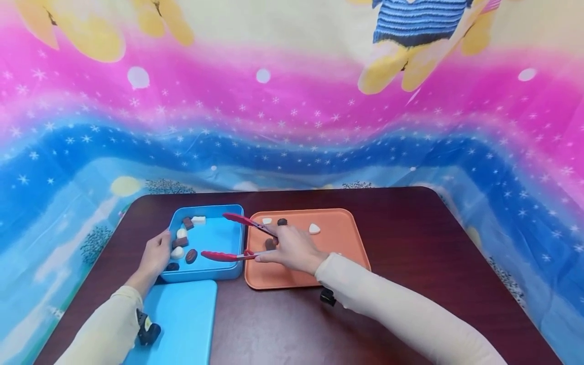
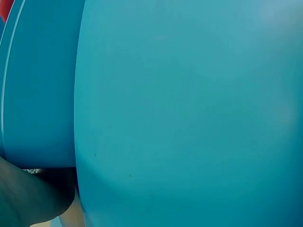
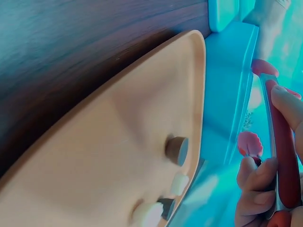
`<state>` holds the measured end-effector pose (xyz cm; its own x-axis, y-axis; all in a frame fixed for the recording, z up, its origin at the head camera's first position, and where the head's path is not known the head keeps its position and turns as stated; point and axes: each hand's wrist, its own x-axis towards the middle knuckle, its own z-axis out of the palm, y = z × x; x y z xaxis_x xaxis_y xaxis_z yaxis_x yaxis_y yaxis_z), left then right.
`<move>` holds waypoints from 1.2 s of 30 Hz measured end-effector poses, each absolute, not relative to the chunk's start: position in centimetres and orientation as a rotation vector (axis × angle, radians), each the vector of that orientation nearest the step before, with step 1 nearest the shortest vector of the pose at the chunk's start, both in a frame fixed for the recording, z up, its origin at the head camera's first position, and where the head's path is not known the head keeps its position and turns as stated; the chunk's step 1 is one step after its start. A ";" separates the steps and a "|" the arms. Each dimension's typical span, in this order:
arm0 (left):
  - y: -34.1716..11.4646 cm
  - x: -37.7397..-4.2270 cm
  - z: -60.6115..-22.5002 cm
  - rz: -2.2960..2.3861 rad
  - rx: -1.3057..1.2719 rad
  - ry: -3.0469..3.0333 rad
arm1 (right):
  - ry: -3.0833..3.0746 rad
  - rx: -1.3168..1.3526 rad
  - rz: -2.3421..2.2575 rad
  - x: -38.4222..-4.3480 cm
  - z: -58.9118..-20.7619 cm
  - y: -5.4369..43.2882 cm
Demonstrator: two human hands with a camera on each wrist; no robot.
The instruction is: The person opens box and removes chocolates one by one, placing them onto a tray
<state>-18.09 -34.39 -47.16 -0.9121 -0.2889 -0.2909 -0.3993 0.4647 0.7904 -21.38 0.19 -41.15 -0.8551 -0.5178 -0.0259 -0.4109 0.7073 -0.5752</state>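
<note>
- A dark reddish-brown table (image 1: pixel 410 243) stands against a hanging cloth (image 1: pixel 292 116) printed in pink, blue and cream.
- Nearest, a flat light-blue lid (image 1: pixel 187 319) lies on the table under the left forearm, with a black wrist camera (image 1: pixel 148 330) above it.
- The left hand (image 1: pixel 156 253) grips the left wall of the blue box (image 1: pixel 205 274), its fingers bent.
- Inside the box, along its left side, front to back: a dark piece (image 1: pixel 173 266), a ridged brown oval (image 1: pixel 191 256), a white rounded piece (image 1: pixel 177 253), a brown block (image 1: pixel 180 243), another white rounded piece (image 1: pixel 181 233), a second brown block (image 1: pixel 188 223) and a white block (image 1: pixel 198 220).
- The right hand (image 1: pixel 294 248) holds red-tipped tongs (image 1: pixel 221 256), their tips spread wide over the box.
- Beneath that hand, right beside the box, lies an orange tray (image 1: pixel 351 243).
- Farther back on it are a brown piece (image 1: pixel 270 244), a white triangular piece (image 1: pixel 314 228), a dark round one (image 1: pixel 282 222) and a small white one (image 1: pixel 266 221).
</note>
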 end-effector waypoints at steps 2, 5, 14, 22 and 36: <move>-34.3 -18.1 -47.2 1.439 -0.610 2.585 | 2.714 -0.762 -0.831 -21.4 -41.2 -0.3; -34.2 -18.0 -47.3 1.448 -0.617 2.575 | 2.722 -0.781 -0.772 -21.3 -41.5 -1.1; -34.3 -18.1 -47.0 1.453 -0.619 2.580 | 2.716 -0.849 -0.736 -21.4 -41.8 -3.4; -34.4 -18.5 -47.2 1.461 -0.610 2.553 | 2.665 -0.798 -0.693 -22.1 -41.5 -4.6; -34.7 -18.6 -47.5 1.484 -0.632 2.558 | 2.657 -0.912 -0.497 -23.2 -41.0 -5.9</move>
